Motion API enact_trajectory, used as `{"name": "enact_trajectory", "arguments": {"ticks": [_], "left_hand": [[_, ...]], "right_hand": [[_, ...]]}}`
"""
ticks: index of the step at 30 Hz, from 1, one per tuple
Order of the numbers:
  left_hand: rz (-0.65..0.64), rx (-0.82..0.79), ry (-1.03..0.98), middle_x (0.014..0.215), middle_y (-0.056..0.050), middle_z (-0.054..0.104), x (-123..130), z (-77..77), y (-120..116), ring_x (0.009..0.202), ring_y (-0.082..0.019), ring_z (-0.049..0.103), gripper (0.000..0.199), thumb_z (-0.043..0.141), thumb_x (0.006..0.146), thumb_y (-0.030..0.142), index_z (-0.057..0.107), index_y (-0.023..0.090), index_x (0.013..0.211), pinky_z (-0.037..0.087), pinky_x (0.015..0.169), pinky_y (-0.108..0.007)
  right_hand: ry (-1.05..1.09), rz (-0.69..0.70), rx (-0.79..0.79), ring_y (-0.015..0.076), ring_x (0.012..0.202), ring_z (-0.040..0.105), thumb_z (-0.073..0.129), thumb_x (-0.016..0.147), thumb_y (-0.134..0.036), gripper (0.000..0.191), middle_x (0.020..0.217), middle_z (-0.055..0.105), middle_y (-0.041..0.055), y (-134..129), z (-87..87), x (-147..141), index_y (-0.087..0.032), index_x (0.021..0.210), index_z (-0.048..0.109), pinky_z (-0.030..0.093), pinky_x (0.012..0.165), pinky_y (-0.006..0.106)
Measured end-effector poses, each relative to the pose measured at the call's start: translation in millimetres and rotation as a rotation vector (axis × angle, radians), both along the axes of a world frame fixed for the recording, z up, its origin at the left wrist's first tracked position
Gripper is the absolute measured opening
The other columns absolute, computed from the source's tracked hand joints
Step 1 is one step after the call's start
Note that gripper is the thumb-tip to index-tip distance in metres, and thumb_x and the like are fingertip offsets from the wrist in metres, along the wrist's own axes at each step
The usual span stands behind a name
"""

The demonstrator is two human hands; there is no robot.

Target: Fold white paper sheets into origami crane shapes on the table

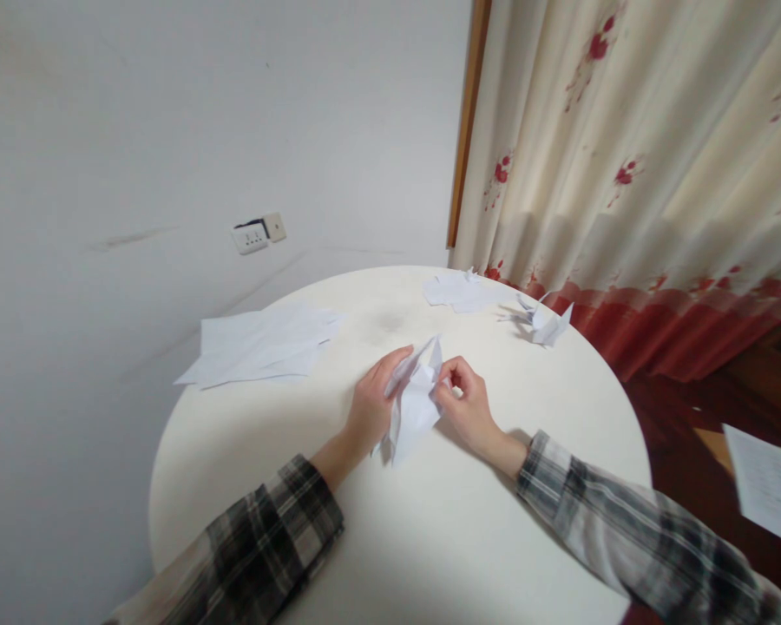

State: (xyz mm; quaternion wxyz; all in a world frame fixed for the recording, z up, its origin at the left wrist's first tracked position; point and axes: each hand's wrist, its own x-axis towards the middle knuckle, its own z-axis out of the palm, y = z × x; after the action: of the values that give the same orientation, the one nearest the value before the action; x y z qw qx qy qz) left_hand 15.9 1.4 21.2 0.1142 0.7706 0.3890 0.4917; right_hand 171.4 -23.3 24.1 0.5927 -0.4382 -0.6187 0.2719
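A: Location of the folded paper [417, 408]?

B: Over the middle of the surface [423, 538], between both hands; cannot tell whether its underside touches.

A: State of hands?

B: Left hand [372, 395]: half-curled, gripping the paper's left flank. Right hand [465, 401]: nearly closed, thumb and forefinger pinching its right edge.

A: Handling, estimated?

B: Very light, thin, springy along folds; probably creases or tears easily. Best hold: gentle, on layered folded edges.

A: Orientation?

B: Long axis runs away from the wearer, leaning right; a pointed tip at the far end.
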Motion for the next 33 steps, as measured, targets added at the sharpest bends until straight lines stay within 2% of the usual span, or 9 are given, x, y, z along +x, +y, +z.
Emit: {"name": "enact_trajectory", "arguments": {"ticks": [4,11,17,22,27,33], "left_hand": [[0.000,-0.016,-0.068,0.119,-0.007,0.055,0.2,1.2,-0.3,0.110,-0.019,0.051,0.038,0.052,0.078,0.021,0.047,0.019,0.116,0.040,0.096,-0.035],[-0.132,-0.222,-0.195,0.122,-0.013,0.052,3.1,1.9,0.2,0.113,-0.023,0.049,0.051,0.055,0.075,0.023,0.036,0.019,0.123,0.039,0.095,-0.040],[-0.295,-0.299,-0.401,0.128,-0.015,0.046,5.7,-1.4,10.1,0.120,-0.022,0.043,0.060,0.060,0.070,0.022,0.034,0.018,0.123,0.034,0.099,-0.039],[-0.468,-0.536,-0.591,0.132,-0.015,0.042,3.3,-4.6,18.7,0.123,-0.025,0.038,0.063,0.063,0.062,0.022,0.040,0.018,0.120,0.033,0.100,-0.040],[-0.412,-0.738,-0.717,0.121,-0.012,0.053,1.3,-1.4,18.3,0.113,-0.025,0.049,0.059,0.062,0.062,0.020,0.045,0.018,0.118,0.040,0.092,-0.039],[-0.396,-0.766,-0.696,0.102,-0.008,0.063,0.9,1.5,16.9,0.094,-0.022,0.059,0.057,0.066,0.059,0.018,0.051,0.017,0.113,0.043,0.083,-0.035]], "right_hand": [[0.006,-0.008,-0.002,0.0103,0.057,0.038,0.046,0.063,-0.013,0.008,0.060,0.041,-0.0058,-0.3,1.6,-0.7,-0.020,0.068,0.045,0.032,0.056,0.023],[0.019,0.010,0.005,0.0108,0.059,0.039,0.046,0.065,-0.014,0.007,0.061,0.042,-0.0054,1.3,0.2,0.0,-0.020,0.068,0.046,0.033,0.058,0.024],[0.126,-0.052,-0.029,0.0113,0.060,0.041,0.047,0.069,-0.017,0.005,0.065,0.045,-0.0042,9.0,-5.9,1.2,-0.020,0.072,0.048,0.034,0.057,0.023],[0.236,-0.124,-0.098,0.0122,0.063,0.044,0.049,0.070,-0.023,0.009,0.069,0.049,-0.0036,17.8,-13.3,3.7,-0.021,0.079,0.048,0.036,0.057,0.023],[0.215,-0.082,-0.109,0.0131,0.065,0.046,0.051,0.070,-0.023,0.008,0.070,0.052,-0.0027,19.0,-14.4,4.4,-0.020,0.077,0.051,0.036,0.059,0.024],[0.177,-0.051,-0.133,0.0149,0.072,0.050,0.049,0.071,-0.022,0.011,0.077,0.057,0.0001,14.5,-9.5,4.2,-0.020,0.079,0.056,0.038,0.064,0.026]]}}
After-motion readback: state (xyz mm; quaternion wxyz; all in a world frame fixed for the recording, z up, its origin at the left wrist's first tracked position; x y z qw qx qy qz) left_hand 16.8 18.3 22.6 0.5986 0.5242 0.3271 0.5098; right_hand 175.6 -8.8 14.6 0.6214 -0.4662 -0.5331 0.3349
